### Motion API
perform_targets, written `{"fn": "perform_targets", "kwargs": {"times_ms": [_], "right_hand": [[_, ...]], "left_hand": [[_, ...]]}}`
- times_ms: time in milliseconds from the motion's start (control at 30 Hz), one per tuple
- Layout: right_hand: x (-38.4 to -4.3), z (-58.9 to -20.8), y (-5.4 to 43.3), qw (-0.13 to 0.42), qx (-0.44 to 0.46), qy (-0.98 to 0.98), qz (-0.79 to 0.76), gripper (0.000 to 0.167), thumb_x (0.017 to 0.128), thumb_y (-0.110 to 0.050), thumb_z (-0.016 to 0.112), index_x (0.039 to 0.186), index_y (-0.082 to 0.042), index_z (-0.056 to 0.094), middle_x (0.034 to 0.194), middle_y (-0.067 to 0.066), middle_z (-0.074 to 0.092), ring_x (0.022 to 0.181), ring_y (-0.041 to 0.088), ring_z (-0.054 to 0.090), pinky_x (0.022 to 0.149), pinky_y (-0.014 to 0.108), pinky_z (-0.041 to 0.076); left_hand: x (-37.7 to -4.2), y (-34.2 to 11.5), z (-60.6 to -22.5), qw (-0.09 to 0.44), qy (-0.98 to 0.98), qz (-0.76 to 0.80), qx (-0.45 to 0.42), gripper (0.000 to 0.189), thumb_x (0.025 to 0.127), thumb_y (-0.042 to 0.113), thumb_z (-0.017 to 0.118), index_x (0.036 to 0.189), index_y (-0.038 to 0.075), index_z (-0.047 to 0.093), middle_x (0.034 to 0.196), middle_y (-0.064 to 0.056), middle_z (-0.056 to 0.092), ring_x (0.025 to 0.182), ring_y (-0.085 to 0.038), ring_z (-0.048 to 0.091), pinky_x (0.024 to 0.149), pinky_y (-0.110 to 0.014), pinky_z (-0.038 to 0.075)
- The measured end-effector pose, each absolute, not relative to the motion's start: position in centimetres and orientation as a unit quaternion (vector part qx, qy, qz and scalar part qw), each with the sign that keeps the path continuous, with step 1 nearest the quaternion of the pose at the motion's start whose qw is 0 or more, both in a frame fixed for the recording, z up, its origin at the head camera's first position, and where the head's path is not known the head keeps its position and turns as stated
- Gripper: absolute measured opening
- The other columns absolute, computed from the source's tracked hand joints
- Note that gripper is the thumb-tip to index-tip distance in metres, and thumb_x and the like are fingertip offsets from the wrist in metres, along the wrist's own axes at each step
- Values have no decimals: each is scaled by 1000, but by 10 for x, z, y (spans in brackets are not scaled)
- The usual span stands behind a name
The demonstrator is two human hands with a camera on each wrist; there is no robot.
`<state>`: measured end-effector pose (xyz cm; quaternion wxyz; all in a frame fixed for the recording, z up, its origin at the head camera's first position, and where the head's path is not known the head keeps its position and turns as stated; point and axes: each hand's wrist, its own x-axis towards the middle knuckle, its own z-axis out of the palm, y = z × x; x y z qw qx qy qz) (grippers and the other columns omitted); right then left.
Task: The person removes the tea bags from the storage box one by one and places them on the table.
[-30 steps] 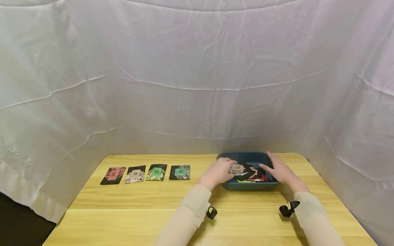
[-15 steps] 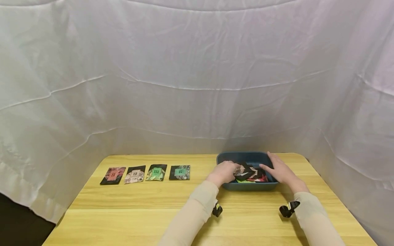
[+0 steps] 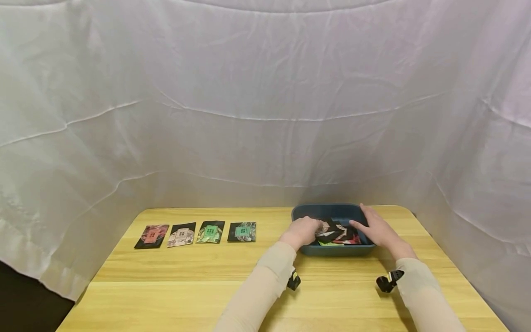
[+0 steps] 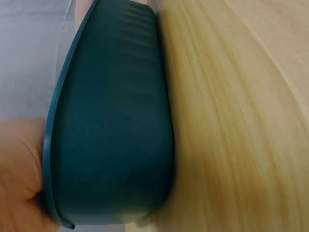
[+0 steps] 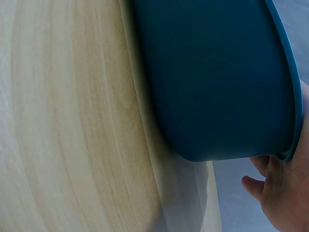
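Observation:
In the head view, a dark blue plastic bin (image 3: 336, 250) stands at the table's back right with several small foil packets (image 3: 332, 229) heaped inside. My left hand (image 3: 302, 232) reaches over the bin's left rim, its fingertips down at a black packet with a pale floral print. Those fingertips are hidden, and I cannot tell whether they pinch it. At the other end, my right hand (image 3: 379, 230) grips the bin's right rim, thumb over the inside. From the right wrist, fingers (image 5: 253, 186) show curled under the rim against the outer wall.
Left of the bin, a row of separate packets lies flat on the wooden table (image 3: 199, 295): a red one (image 3: 151, 236), a pale pink one (image 3: 181, 235), a bright green one (image 3: 210, 232) and a dark teal one (image 3: 242, 232). A grey-white curtain (image 3: 265, 138) surrounds the table.
My left hand has shifted slightly right and deeper into the bin, its fingers now turned down over the packets. The right hand and the row of packets stay put.

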<state>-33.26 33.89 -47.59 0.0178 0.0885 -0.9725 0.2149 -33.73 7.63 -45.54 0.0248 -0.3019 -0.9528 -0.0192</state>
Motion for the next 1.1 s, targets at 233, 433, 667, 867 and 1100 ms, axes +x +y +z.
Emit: {"fn": "perform_targets", "kwargs": {"times_ms": [233, 433, 667, 867, 1100], "right_hand": [[-332, -474, 337, 24, 95, -971, 217, 91, 96, -58, 46, 155, 3, 10, 158, 33, 14, 143, 54, 14, 113, 69, 15], [-331, -474, 338, 17, 94, -971, 218, 90, 97, -56, 47, 155, 2, 8, 158, 32, 12, 143, 54, 14, 113, 70, 14], [-330, -474, 338, 18, 94, -971, 217, 90, 97, -54, 48, 155, 1, 8, 158, 32, 13, 143, 54, 13, 113, 69, 14], [-330, -476, 339, 21, 95, -971, 217, 92, 96, -59, 46, 155, 0, 6, 158, 32, 12, 144, 54, 13, 113, 69, 14], [-331, -475, 339, 24, 97, -971, 217, 92, 97, -58, 45, 155, 1, 7, 158, 32, 13, 143, 54, 13, 113, 69, 14]], "left_hand": [[-338, 80, -456, 28, -960, 3, -278, 23, 97, 15, 58, 110, 29, 71, 109, 4, 73, 96, -16, 70, 77, -32, 59], [-336, 80, -458, 57, -958, -16, -279, 22, 99, 17, 55, 104, 29, 73, 103, 3, 74, 91, -17, 71, 75, -32, 59], [-334, 75, -459, 104, -948, -75, -292, 28, 95, 12, 58, 108, 31, 75, 104, 9, 74, 93, -13, 70, 78, -28, 57], [-331, 69, -461, 160, -935, -130, -288, 28, 94, 8, 57, 111, 23, 74, 108, 6, 74, 99, -12, 70, 83, -26, 57], [-328, 54, -465, 245, -904, -194, -292, 25, 95, 7, 56, 113, 14, 73, 117, -1, 72, 110, -14, 67, 94, -24, 54]]}}
